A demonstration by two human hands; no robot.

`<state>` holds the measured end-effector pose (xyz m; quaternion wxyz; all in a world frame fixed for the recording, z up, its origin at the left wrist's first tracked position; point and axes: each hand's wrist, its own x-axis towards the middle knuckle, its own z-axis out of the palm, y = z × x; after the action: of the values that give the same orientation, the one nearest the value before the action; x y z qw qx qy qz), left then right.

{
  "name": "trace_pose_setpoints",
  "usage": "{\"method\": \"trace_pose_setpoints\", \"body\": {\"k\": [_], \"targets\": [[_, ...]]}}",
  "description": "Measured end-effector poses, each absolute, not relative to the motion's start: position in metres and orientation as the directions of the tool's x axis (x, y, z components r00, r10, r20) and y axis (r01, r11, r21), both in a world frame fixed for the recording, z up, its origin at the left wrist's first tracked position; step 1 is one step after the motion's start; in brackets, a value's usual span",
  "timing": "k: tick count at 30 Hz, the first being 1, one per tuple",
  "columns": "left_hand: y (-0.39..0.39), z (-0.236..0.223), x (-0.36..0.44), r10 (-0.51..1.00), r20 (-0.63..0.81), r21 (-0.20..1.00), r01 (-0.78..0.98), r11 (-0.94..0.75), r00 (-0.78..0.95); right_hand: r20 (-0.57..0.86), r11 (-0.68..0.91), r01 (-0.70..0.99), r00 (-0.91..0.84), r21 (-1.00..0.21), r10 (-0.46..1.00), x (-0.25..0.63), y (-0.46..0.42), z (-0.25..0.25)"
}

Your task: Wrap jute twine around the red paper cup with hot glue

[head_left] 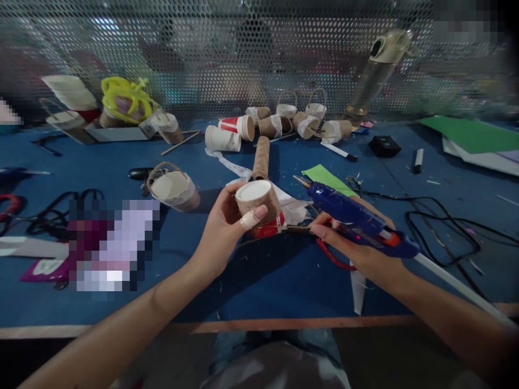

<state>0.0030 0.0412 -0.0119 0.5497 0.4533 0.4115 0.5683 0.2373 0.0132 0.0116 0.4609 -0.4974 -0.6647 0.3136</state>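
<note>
My left hand [229, 229] is wrapped round a paper cup [255, 202] bound in brown twine, its white opening turned up towards me. A bandage-like strip covers part of the thumb. Red printed paper shows at the cup's lower side. In my right hand [365, 248] is a blue hot glue gun [348, 213] with a red light lit, its nozzle aimed left towards the cup, apart from it. A white glue stick [450, 278] runs out of its back. Just behind the cup lies a roll of twine [263, 156], beside white lace [233, 165].
Red-handled scissors [332, 256] lie under my right hand. A finished-looking twine basket [174, 189] stands left; several more cups [279, 125] lie along the perforated metal screen [259, 65]. Black cable [441, 202] loops at right. A tall bottle [373, 81] stands at the back.
</note>
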Motion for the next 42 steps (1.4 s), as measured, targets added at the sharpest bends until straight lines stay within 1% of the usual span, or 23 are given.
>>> {"method": "trace_pose_setpoints", "body": {"k": [5,9,15,21,28,31,36,42], "targets": [[0.04,-0.01,0.002,0.998,0.059,0.983,-0.173,-0.057,0.01,0.178,0.201,0.314,-0.101,-0.928,0.979,0.24,0.02,0.013],[0.039,-0.008,0.002,0.998,0.062,0.986,-0.157,-0.056,0.032,0.072,0.096,0.33,-0.085,-0.939,0.994,0.243,0.024,0.01],[0.037,-0.006,0.003,0.995,0.077,0.987,-0.144,-0.067,0.062,-0.003,0.022,0.319,-0.078,-0.948,0.997,0.243,0.027,0.007],[0.037,-0.006,0.002,0.99,0.085,0.989,-0.133,-0.07,0.113,-0.002,0.014,0.202,-0.077,-0.979,0.997,0.245,0.03,-0.003],[0.035,-0.004,0.003,0.988,0.07,0.988,-0.149,-0.05,0.136,-0.042,-0.03,0.165,-0.066,-0.986,0.997,0.244,0.029,-0.002],[0.035,-0.005,0.003,0.985,0.067,0.986,-0.16,-0.041,0.16,-0.07,-0.057,0.174,-0.067,-0.983,0.995,0.243,0.029,0.001],[0.035,-0.005,0.003,0.978,0.078,0.983,-0.179,-0.042,0.194,-0.081,-0.065,0.236,-0.057,-0.97,0.995,0.242,0.028,0.002],[0.035,-0.004,0.003,0.977,0.035,0.987,-0.161,-0.001,0.21,-0.114,-0.102,0.239,-0.039,-0.966,0.993,0.243,0.027,-0.002]]}}
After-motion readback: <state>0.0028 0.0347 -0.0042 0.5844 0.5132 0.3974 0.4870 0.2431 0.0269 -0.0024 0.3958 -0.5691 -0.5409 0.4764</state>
